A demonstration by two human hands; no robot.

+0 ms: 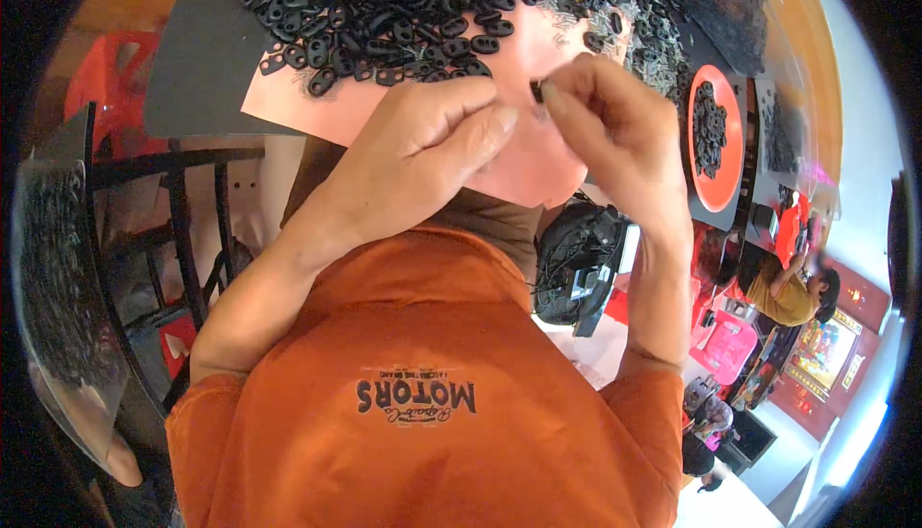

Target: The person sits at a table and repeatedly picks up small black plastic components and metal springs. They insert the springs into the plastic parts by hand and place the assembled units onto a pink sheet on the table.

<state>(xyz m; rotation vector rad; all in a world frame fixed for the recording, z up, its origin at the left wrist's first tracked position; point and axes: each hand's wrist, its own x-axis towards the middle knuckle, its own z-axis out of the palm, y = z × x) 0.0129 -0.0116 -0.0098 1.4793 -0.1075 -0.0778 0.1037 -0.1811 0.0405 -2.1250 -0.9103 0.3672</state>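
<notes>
Over a pink sheet [317, 110], my left hand [437, 139] is closed, thumb pressed to the curled index finger. Whatever lies in that pinch, if anything, is hidden. Facing it across a small gap, my right hand [619, 130] pinches a small black plastic piece [537, 92] between thumb and fingertips; its details are blurred. Beyond both hands spreads a heap of black oval cord locks [384, 10] with two holes each. Several lie loose at its near edge, close to my left knuckles. Right of the heap are thin, pale, wiry pieces [653, 53] resembling springs.
A red oval tray [703, 182] with black pieces stands to the right on the dark tabletop. A black bag [576, 250] is below the table edge. At the left are a black chair frame [178, 230] and a red chair [110, 86]. Another person [788, 288] sits far right.
</notes>
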